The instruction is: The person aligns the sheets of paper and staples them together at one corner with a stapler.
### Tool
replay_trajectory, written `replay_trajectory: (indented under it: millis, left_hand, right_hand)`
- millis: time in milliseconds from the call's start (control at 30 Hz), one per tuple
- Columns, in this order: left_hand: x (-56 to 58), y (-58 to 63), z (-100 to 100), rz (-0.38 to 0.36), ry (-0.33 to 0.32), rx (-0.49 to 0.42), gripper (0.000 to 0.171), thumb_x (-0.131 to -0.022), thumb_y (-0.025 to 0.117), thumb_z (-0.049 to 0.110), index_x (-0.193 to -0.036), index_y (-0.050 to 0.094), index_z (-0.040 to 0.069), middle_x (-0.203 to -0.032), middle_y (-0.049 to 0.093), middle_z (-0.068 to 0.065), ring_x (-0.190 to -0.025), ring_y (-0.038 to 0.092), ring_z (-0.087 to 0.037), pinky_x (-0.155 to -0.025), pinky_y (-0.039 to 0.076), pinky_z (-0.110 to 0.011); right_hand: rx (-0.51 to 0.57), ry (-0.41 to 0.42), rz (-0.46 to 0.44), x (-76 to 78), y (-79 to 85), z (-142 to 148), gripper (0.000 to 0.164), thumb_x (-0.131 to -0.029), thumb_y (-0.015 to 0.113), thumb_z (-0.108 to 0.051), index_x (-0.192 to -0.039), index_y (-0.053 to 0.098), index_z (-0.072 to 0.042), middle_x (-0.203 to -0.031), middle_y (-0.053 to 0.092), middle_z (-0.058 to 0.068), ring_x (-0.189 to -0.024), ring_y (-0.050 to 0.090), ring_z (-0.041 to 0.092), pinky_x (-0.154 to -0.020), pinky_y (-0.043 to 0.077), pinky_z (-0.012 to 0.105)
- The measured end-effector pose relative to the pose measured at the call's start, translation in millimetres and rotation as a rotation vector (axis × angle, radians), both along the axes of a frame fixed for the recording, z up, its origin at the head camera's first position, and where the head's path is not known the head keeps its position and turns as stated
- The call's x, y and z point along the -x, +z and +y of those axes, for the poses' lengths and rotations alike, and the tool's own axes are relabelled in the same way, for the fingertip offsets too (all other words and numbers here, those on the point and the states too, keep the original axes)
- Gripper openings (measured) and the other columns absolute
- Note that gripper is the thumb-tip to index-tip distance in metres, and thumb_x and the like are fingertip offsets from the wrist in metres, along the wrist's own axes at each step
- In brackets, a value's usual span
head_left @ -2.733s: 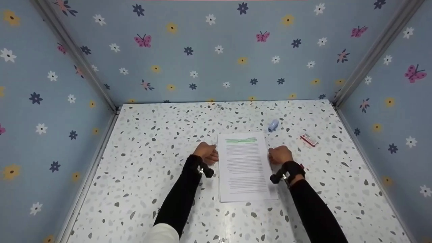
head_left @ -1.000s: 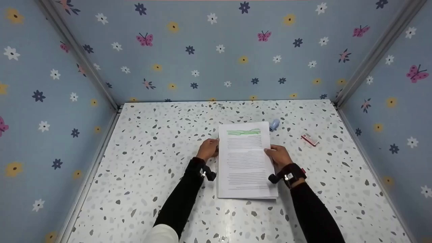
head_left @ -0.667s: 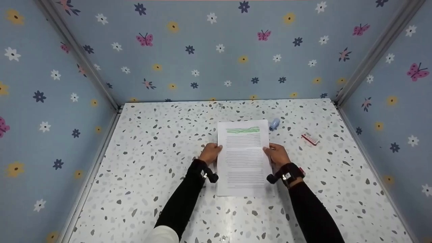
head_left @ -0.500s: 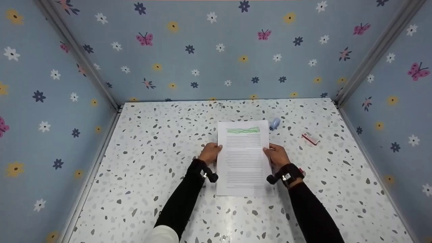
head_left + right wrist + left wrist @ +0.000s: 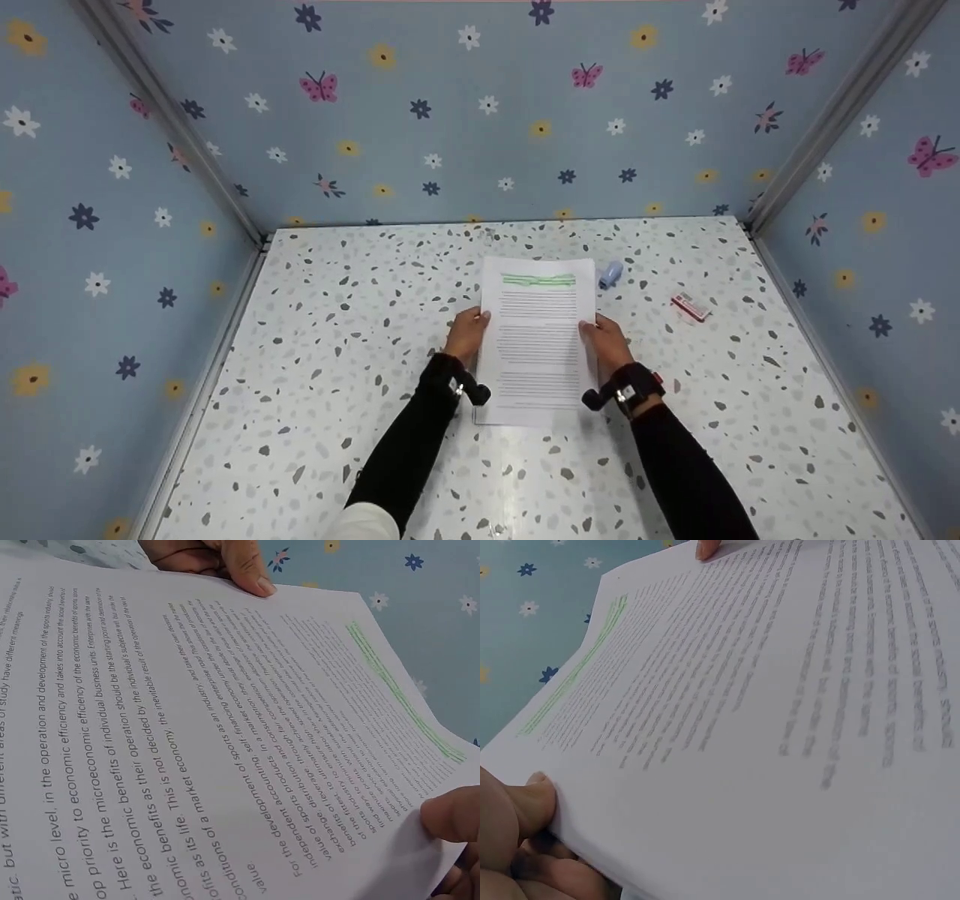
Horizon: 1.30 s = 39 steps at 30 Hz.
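Observation:
A stack of white printed sheets (image 5: 536, 337) lies lengthwise before me in the head view, with green highlighter strokes across its top lines. My left hand (image 5: 466, 331) grips its left edge, thumb on top and fingers curled beneath. On the opposite edge my right hand (image 5: 609, 343) pinches the sheets the same way. Both wrist views show the paper (image 5: 780, 810) tilted and slightly bowed between the hands, its far end standing against the wall. The left thumb (image 5: 536, 802) presses on the margin; the right thumb (image 5: 450, 816) does likewise. Most fingers are hidden under the paper.
A small light-blue object (image 5: 610, 274) with a dark end lies just right of the paper's top corner. Farther right is a small red-and-white box (image 5: 689, 307). The speckled white table (image 5: 352, 300) is enclosed by blue floral walls (image 5: 480, 127) at back and sides.
Both hands were loosely closed beside the stack; then they took hold of its side edges. The stack has moved away from the body and tilted up.

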State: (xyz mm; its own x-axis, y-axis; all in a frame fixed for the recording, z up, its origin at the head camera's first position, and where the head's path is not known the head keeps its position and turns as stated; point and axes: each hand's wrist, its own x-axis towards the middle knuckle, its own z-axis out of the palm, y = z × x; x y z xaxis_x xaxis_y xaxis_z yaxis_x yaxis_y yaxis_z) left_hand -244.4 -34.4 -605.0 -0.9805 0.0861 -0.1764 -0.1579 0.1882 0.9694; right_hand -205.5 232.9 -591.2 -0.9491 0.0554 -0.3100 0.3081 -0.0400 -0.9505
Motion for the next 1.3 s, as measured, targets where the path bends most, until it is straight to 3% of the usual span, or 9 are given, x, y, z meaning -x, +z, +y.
replay_trajectory:
  millis: [133,300,467,633,733,800,933,1133,1300]
  left_hand:
    - [-0.2,-0.9,7,0.042,0.064,0.041,0.03,-0.109,0.044,0.013,-0.11,0.065,-0.008,-0.098,0.068,-0.019,-0.088,0.06,-0.024,-0.083,0.046,-0.034]
    - [-2.7,-4.7,15,0.008,0.125,-0.008,0.032,-0.11,0.041,0.016,-0.111,0.064,-0.006,-0.094,0.066,-0.015,-0.09,0.058,-0.024,-0.086,0.045,-0.035]
    - [-3.2,-6.5,19,0.03,0.134,-0.007,0.031,-0.109,0.043,0.015,-0.117,0.064,-0.007,-0.098,0.068,-0.017,-0.092,0.061,-0.026,-0.089,0.046,-0.037]
    - [2.1,-2.7,15,-0.01,0.115,0.001,0.033,-0.108,0.046,0.018,-0.118,0.066,-0.006,-0.098,0.069,-0.018,-0.091,0.061,-0.027,-0.09,0.047,-0.038]
    - [11.3,2.8,11,-0.028,0.104,0.048,0.037,-0.107,0.049,0.025,-0.125,0.065,-0.003,-0.11,0.069,-0.019,-0.102,0.061,-0.029,-0.096,0.045,-0.04]
    - [19.5,7.6,8,-0.016,0.096,0.088,0.042,-0.106,0.05,0.029,-0.134,0.06,-0.001,-0.126,0.064,-0.019,-0.117,0.058,-0.03,-0.104,0.042,-0.041]
    - [34.1,15.7,4,0.0,0.088,0.074,0.049,-0.107,0.052,0.03,-0.146,0.045,0.001,-0.146,0.051,-0.019,-0.135,0.047,-0.031,-0.112,0.034,-0.043]
    - [42.7,18.9,2,0.031,0.092,0.084,0.044,-0.107,0.051,0.024,-0.146,0.044,0.005,-0.143,0.053,-0.019,-0.13,0.051,-0.03,-0.111,0.035,-0.043]
    - [43.9,15.3,5,0.054,0.056,0.13,0.054,-0.108,0.048,0.023,-0.155,0.035,0.001,-0.158,0.037,-0.021,-0.147,0.032,-0.032,-0.119,0.024,-0.043]
  right_hand:
    - [0.051,-0.068,-0.037,3.4,-1.9,-9,0.037,-0.106,0.05,-0.015,-0.139,0.057,0.001,-0.114,0.067,0.02,-0.095,0.063,0.027,-0.089,0.046,0.036]
    - [-0.023,-0.105,-0.01,8.1,-13.8,-16,0.04,-0.105,0.051,-0.018,-0.141,0.055,0.0,-0.115,0.067,0.018,-0.097,0.062,0.025,-0.091,0.044,0.033]
    - [-0.134,-0.093,0.076,6.4,-17.9,-19,0.039,-0.105,0.047,-0.013,-0.14,0.056,0.002,-0.114,0.068,0.022,-0.097,0.063,0.028,-0.091,0.046,0.035]
    - [-0.127,-0.091,0.081,1.9,-16.0,-19,0.035,-0.106,0.048,-0.015,-0.136,0.059,-0.002,-0.109,0.069,0.021,-0.093,0.065,0.03,-0.087,0.048,0.037]
    - [-0.094,-0.071,0.053,-1.7,-14.1,-19,0.033,-0.107,0.047,-0.019,-0.135,0.06,-0.007,-0.105,0.069,0.02,-0.089,0.066,0.031,-0.082,0.051,0.038]
    - [-0.066,-0.052,0.035,-3.8,-13.2,-20,0.032,-0.107,0.047,-0.02,-0.134,0.06,-0.009,-0.104,0.069,0.019,-0.088,0.067,0.032,-0.08,0.052,0.039]
    - [-0.071,-0.018,0.013,-7.7,-12.8,-21,0.033,-0.106,0.047,-0.018,-0.135,0.06,-0.008,-0.104,0.07,0.018,-0.088,0.067,0.031,-0.08,0.052,0.038]
    - [-0.108,0.002,0.003,-10.5,-13.0,-20,0.033,-0.106,0.048,-0.018,-0.135,0.06,-0.01,-0.104,0.07,0.017,-0.09,0.066,0.031,-0.083,0.05,0.039]
    - [-0.138,-0.002,0.018,-12.1,-13.6,-17,0.033,-0.105,0.048,-0.019,-0.135,0.061,-0.009,-0.104,0.07,0.016,-0.09,0.066,0.031,-0.084,0.049,0.04]
